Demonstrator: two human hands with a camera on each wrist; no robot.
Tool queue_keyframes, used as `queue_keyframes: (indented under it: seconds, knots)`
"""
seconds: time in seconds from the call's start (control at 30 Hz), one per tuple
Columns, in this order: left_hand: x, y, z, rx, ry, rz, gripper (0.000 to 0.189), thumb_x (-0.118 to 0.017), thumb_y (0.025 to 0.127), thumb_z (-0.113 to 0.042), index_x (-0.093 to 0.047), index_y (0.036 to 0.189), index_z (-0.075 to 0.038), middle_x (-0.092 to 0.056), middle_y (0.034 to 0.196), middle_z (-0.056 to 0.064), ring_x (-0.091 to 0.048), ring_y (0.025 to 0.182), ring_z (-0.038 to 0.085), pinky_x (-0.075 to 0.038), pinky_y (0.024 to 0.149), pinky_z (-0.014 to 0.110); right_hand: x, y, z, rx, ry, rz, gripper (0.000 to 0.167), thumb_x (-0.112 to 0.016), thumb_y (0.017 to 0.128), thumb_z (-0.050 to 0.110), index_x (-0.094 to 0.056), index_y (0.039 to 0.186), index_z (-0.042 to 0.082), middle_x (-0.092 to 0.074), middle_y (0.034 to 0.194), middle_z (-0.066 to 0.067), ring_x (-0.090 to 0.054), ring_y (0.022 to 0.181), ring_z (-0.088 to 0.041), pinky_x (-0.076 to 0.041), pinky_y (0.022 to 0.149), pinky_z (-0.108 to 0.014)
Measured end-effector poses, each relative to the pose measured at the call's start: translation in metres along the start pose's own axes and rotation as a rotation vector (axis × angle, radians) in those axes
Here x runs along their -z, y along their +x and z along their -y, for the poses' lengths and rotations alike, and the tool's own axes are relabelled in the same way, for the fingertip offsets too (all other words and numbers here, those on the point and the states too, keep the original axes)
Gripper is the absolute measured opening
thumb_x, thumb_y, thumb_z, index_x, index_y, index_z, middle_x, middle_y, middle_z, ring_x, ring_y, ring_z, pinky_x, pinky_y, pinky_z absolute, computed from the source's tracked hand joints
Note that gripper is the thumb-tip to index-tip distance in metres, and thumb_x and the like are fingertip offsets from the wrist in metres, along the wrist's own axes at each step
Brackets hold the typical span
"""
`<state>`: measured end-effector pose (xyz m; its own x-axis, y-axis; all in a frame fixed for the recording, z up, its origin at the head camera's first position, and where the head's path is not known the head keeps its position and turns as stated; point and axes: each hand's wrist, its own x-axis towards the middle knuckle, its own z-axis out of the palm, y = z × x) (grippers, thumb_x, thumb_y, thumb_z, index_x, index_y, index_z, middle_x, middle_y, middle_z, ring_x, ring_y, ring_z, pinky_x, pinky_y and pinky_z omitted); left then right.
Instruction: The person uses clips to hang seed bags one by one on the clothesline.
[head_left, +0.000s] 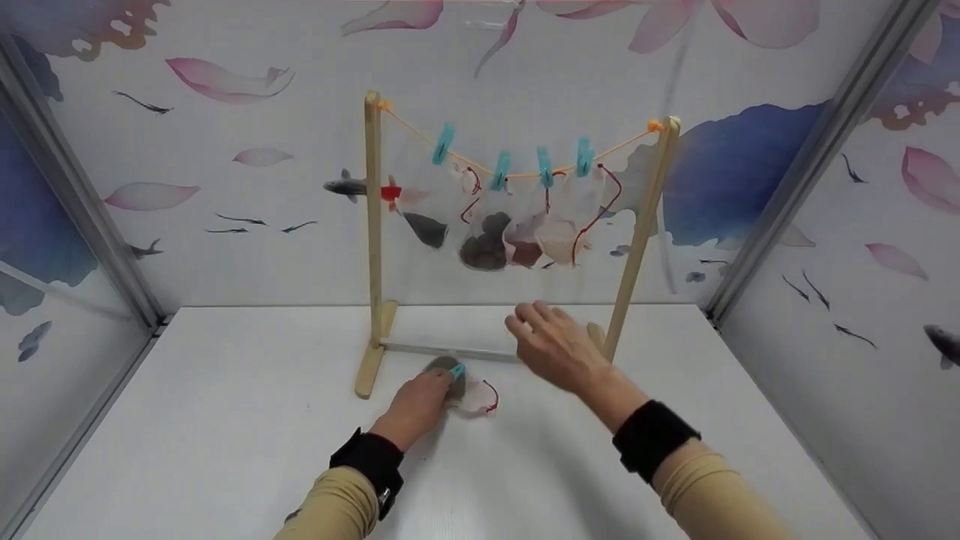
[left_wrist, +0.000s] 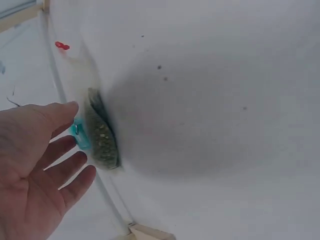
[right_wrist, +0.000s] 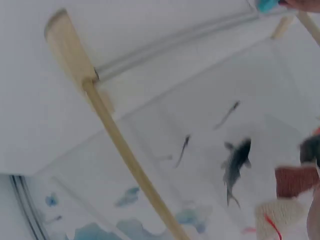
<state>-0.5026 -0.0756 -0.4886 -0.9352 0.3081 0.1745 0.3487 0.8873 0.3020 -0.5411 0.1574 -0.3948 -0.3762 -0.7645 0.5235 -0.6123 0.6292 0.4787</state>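
My left hand (head_left: 421,401) pinches a small teal clothespin (left_wrist: 80,134) between thumb and fingertips, low over the white table. Right beside the clothespin lies a sheer drawstring pouch (left_wrist: 102,132) with greenish-grey grains and a red cord (left_wrist: 62,45); whether the clip bites on it is not clear. My right hand (head_left: 559,345) hovers before the stand, fingers loosely bent and nothing visible in them. Behind it, several teal clothespins (head_left: 545,166) sit on an orange line (head_left: 631,142) with sheer pouches hanging below, one with dark lumps (head_left: 484,251), another dark red (head_left: 525,253).
Two wooden posts (head_left: 373,225) on wooden feet (head_left: 369,371) carry the line, joined low down by a grey bar (head_left: 450,349). Printed panels with fish and petals enclose the white table (head_left: 247,420) at the back and sides.
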Motion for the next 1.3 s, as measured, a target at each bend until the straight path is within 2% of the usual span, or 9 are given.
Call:
queue_keyframes:
  seconds: [0.1, 0.3, 0.5, 0.67, 0.87, 1.0, 1.1, 1.2, 1.3]
  knots:
    - [-0.009, -0.008, 0.001, -0.013, 0.004, -0.052, 0.023, -0.073, 0.087, -0.002, -0.067, 0.109, 0.002, -0.066, 0.116, 0.016, -0.067, 0.108, 0.03, -0.057, 0.09, 0.038, -0.022, -0.02, 0.037, -0.067, 0.146, 0.119, 0.02, -0.066, 0.091, 0.013, -0.061, 0.11, 0.011, -0.063, 0.101, -0.004, -0.061, 0.084, -0.018, -0.055, 0.065, -0.028]
    - [-0.023, -0.017, -0.004, -0.017, 0.048, -0.143, 0.02, -0.078, 0.084, -0.006, -0.069, 0.099, 0.003, -0.066, 0.107, 0.013, -0.069, 0.096, 0.026, -0.059, 0.079, 0.033, -0.046, -0.048, 0.096, -0.211, 0.559, 0.324, 0.024, -0.066, 0.095, 0.014, -0.063, 0.119, 0.012, -0.067, 0.117, -0.004, -0.064, 0.103, -0.019, -0.057, 0.083, -0.032]
    - [-0.03, -0.025, -0.009, 0.03, -0.013, -0.188, 0.024, -0.078, 0.083, -0.003, -0.062, 0.1, 0.001, -0.062, 0.1, 0.014, -0.066, 0.091, 0.03, -0.058, 0.077, 0.037, -0.045, -0.06, 0.129, -0.272, 0.755, 0.477, 0.02, -0.063, 0.097, 0.011, -0.072, 0.115, 0.009, -0.072, 0.115, -0.002, -0.065, 0.109, -0.02, -0.055, 0.092, -0.034]
    - [-0.029, -0.033, -0.016, 0.069, -0.104, -0.233, 0.03, -0.071, 0.083, 0.01, -0.059, 0.108, -0.002, -0.065, 0.109, 0.018, -0.065, 0.092, 0.034, -0.058, 0.077, 0.042, -0.034, -0.065, 0.137, -0.344, 0.866, 0.525, 0.022, -0.063, 0.098, 0.015, -0.072, 0.116, 0.007, -0.075, 0.115, -0.003, -0.068, 0.112, -0.021, -0.054, 0.097, -0.037]
    - [-0.018, -0.052, -0.034, 0.086, -0.257, -0.264, 0.036, -0.071, 0.089, -0.002, -0.061, 0.123, -0.009, -0.065, 0.123, 0.017, -0.065, 0.111, 0.034, -0.056, 0.09, 0.046, -0.023, -0.075, 0.136, -0.482, 1.056, 0.535, 0.029, -0.057, 0.102, 0.022, -0.068, 0.123, 0.005, -0.074, 0.114, -0.006, -0.069, 0.108, -0.018, -0.057, 0.089, -0.034]
    - [-0.013, -0.063, -0.043, 0.098, -0.469, -0.217, 0.027, -0.073, 0.089, -0.008, -0.067, 0.115, -0.015, -0.068, 0.115, 0.008, -0.066, 0.108, 0.025, -0.056, 0.088, 0.038, -0.016, -0.082, 0.137, -0.587, 1.12, 0.496, 0.039, -0.05, 0.105, 0.033, -0.06, 0.132, 0.006, -0.072, 0.115, -0.007, -0.067, 0.108, -0.021, -0.057, 0.084, -0.036]
    - [-0.009, -0.067, -0.045, 0.111, -0.607, -0.175, 0.016, -0.073, 0.09, -0.015, -0.07, 0.106, -0.018, -0.071, 0.103, -0.001, -0.068, 0.098, 0.018, -0.054, 0.08, 0.029, -0.01, -0.084, 0.138, -0.642, 1.122, 0.477, 0.046, -0.043, 0.106, 0.042, -0.055, 0.136, 0.008, -0.072, 0.116, -0.007, -0.066, 0.11, -0.024, -0.055, 0.088, -0.041]
    - [-0.003, -0.067, -0.046, 0.12, -0.687, -0.142, 0.014, -0.074, 0.09, -0.021, -0.071, 0.104, -0.019, -0.072, 0.101, -0.004, -0.067, 0.097, 0.015, -0.053, 0.079, 0.025, -0.005, -0.082, 0.137, -0.672, 1.139, 0.477, 0.051, -0.038, 0.106, 0.048, -0.053, 0.137, 0.01, -0.072, 0.116, -0.008, -0.067, 0.11, -0.024, -0.054, 0.093, -0.046]
    - [0.002, -0.068, -0.045, 0.111, -0.758, -0.109, 0.017, -0.075, 0.09, -0.026, -0.071, 0.105, -0.019, -0.072, 0.102, -0.003, -0.067, 0.097, 0.013, -0.055, 0.083, 0.025, -0.002, -0.08, 0.136, -0.689, 1.174, 0.459, 0.048, -0.034, 0.107, 0.047, -0.054, 0.129, 0.009, -0.072, 0.108, -0.009, -0.068, 0.1, -0.02, -0.054, 0.089, -0.038]
